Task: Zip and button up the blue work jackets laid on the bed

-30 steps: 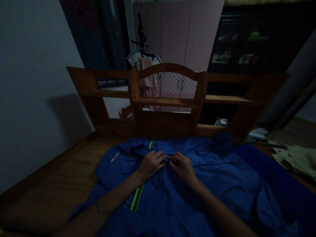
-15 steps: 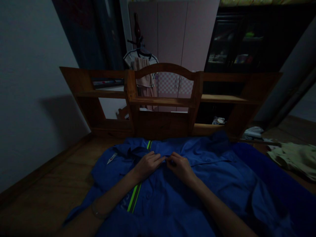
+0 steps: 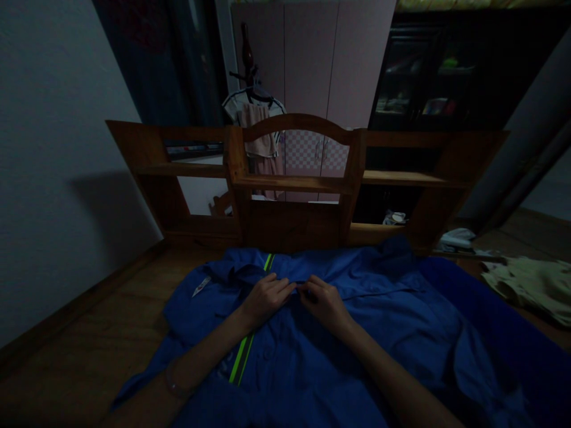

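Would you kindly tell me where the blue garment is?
In the head view, the blue garment lies across the lower middle, before the wooden headboard, with the left hand and right hand on it.

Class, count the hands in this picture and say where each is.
2: the left hand and, just to its right, the right hand, both on the blue garment. No others show.
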{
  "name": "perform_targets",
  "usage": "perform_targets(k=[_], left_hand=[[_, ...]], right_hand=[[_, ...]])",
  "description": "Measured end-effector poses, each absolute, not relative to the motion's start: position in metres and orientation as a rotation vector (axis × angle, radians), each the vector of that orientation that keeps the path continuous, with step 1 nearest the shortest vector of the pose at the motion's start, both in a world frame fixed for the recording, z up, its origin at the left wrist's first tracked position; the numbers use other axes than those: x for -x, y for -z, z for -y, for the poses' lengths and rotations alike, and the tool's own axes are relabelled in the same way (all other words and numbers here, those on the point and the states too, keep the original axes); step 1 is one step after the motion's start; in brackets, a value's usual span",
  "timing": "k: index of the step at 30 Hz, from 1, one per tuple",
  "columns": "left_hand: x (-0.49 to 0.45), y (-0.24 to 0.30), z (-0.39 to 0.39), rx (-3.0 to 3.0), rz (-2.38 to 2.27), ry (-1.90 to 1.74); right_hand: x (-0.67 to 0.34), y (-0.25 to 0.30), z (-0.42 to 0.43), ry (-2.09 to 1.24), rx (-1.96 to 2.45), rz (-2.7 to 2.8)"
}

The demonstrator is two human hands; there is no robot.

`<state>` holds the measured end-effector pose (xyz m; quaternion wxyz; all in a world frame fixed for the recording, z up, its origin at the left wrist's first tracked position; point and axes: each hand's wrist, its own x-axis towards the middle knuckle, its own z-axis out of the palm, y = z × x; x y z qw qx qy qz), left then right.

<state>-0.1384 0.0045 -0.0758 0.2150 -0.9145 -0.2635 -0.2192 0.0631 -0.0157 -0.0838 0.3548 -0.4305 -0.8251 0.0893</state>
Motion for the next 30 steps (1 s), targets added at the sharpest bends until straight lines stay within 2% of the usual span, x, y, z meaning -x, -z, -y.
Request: perform_targets(k=[8, 12, 20, 30], left_hand=[[0.142, 0.073, -0.009, 2.609, 0.733, 0.596], [0.143, 0.067, -0.008, 2.709, 0.788, 0.546], [0.142, 0.061, -0.002, 2.939, 0.961, 0.799], [0.142, 0.068, -0.005, 3.089, 0.962, 0.877]], right_hand=[[-0.066, 0.072, 0.02, 0.076, 1.175, 2.39], [-0.07, 0.069, 0.019, 0.114, 1.17, 2.482], [-0.067, 0.082, 0.013, -0.224, 1.178, 2.157], [-0.065, 0.086, 0.01, -0.555, 1.103, 2.069]])
